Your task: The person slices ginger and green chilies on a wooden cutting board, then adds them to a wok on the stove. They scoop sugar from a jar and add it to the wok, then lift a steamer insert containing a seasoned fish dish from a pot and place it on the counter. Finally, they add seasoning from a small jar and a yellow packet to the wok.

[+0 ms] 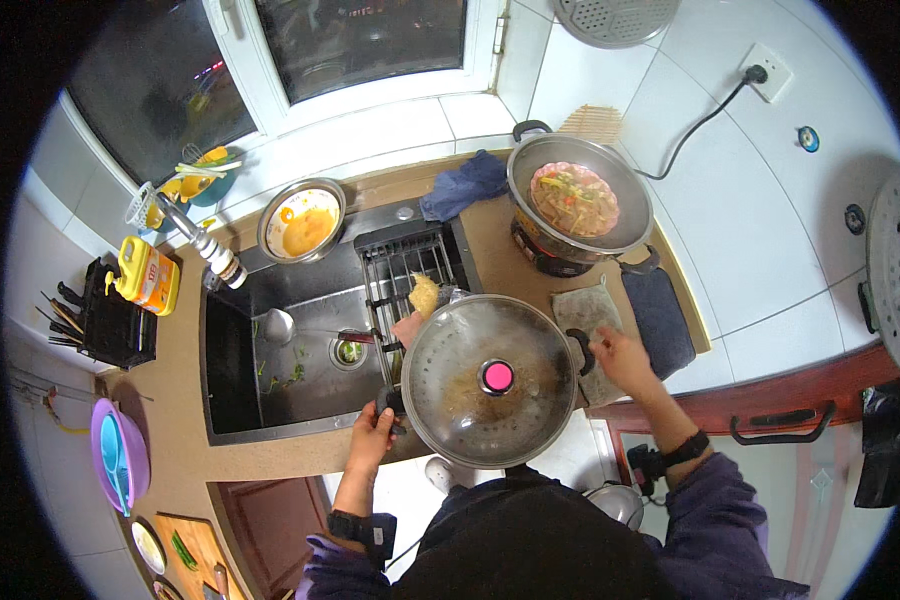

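A wide pan with a clear glass lid (487, 420) and a pink-topped knob (497, 377) is in front of me, overlapping the right edge of the sink. My left hand (373, 431) is closed on its left black handle (390, 405). At the right black handle (583, 351) is my right hand (624, 360), its fingers bent; whether they grip the handle is unclear. Beneath that handle lies a grey-green cloth (586, 309). Behind, a steamer pot (630, 202) stands on a round electric cooker, holding a pink-rimmed plate of food (574, 199).
The black sink (311, 300) holds a ladle (278, 326) and green scraps. A drying rack (397, 262) spans it. Beyond stands a metal bowl with beaten egg (307, 232). A blue cloth (469, 182) and a dark folded cloth (656, 322) flank the steamer. A cutting board (195, 555) lies lower left.
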Demonstrator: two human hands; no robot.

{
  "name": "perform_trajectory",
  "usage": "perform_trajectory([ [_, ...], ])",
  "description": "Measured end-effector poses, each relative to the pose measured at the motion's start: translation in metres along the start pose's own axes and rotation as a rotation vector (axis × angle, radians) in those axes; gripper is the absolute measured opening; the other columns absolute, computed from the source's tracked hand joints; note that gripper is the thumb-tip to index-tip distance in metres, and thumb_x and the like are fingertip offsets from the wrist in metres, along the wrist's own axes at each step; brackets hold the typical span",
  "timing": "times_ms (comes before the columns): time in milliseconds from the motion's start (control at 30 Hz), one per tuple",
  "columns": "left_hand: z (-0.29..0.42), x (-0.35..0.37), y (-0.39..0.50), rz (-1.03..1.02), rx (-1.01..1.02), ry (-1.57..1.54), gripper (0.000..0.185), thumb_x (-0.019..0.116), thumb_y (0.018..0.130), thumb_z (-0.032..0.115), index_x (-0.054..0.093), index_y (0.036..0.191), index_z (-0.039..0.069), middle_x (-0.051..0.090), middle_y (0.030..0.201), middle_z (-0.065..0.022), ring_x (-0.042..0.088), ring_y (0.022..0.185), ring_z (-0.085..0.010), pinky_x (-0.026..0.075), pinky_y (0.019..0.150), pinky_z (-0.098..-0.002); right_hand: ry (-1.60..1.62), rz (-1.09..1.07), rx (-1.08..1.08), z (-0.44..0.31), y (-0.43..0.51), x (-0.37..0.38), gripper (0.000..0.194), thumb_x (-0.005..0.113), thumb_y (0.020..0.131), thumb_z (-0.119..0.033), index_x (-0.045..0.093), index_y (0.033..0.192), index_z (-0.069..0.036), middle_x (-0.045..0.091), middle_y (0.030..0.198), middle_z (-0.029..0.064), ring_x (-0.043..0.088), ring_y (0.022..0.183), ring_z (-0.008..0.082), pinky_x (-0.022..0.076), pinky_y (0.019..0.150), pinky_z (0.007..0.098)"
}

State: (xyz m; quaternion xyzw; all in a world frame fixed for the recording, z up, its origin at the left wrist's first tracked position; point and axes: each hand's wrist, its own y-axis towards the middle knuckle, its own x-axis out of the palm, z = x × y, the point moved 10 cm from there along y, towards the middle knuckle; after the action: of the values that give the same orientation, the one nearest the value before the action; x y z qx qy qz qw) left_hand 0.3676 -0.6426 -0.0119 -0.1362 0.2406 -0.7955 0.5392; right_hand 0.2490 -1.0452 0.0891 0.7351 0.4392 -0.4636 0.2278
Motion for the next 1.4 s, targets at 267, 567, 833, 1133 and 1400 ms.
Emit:
perform_trajectory([
  [267,0.0,-0.005,0.013,-0.025,-0.008,0.133,0.019,0.05,0.09,0.018,0.05,0.1,0.002,0.058,0.074,-0.0043,0.048,0.048,-0.0076,0.036,0.038,-0.0193,0.644,-0.085,0.32,0.084,-0.006,0.076,0.036,0.057,0.082,-0.016,0.052,0.111,0.005,0.061,0.08,0.014,0.057,0.058,0.0173,0.0459,0.054,0.0299],
  [567,-0.007,-0.028,-0.009,0.242,0.092,0.183,0.047,0.057,0.086,0.032,0.047,0.118,0.0,0.058,0.084,-0.0051,0.051,0.062,-0.0088,0.04,0.047,-0.0228,0.385,0.047,-0.008,0.087,-0.005,0.028,0.026,0.056,0.083,-0.012,0.055,0.106,-0.001,0.057,0.071,0.0058,0.054,0.057,0.0121,0.0441,0.052,0.0266],
  [833,-0.066,-0.043,-0.099,0.795,0.088,0.015,0.034,0.055,0.087,0.024,0.051,0.113,0.003,0.056,0.084,-0.0026,0.054,0.07,-0.0091,0.041,0.049,-0.0207,0.127,-0.1,-0.172,0.131,-0.013,0.011,0.022,0.062,0.073,-0.008,0.061,0.095,-0.005,0.055,0.092,0.0114,0.056,0.083,0.0253,0.0463,0.069,0.0335],
  [1133,-0.058,0.004,-0.136,0.769,0.091,0.063,0.031,0.055,0.087,0.022,0.053,0.11,0.002,0.052,0.08,0.0002,0.049,0.066,-0.0063,0.041,0.049,-0.0193,-0.087,-0.077,-0.508,0.098,-0.007,0.032,0.022,0.06,0.073,-0.01,0.053,0.092,-0.005,0.052,0.096,0.0114,0.05,0.09,0.0301,0.0413,0.08,0.0392],
  [1400,-0.054,0.003,-0.13,0.725,0.124,0.07,0.03,0.056,0.087,0.02,0.054,0.11,0.002,0.052,0.081,0.0002,0.049,0.065,-0.006,0.04,0.049,-0.0191,0.644,0.352,-0.021,0.176,0.012,-0.074,0.009,0.049,0.088,-0.011,0.047,0.086,-0.003,0.047,0.078,0.0048,0.043,0.071,0.0141,0.0394,0.067,0.0264],
])
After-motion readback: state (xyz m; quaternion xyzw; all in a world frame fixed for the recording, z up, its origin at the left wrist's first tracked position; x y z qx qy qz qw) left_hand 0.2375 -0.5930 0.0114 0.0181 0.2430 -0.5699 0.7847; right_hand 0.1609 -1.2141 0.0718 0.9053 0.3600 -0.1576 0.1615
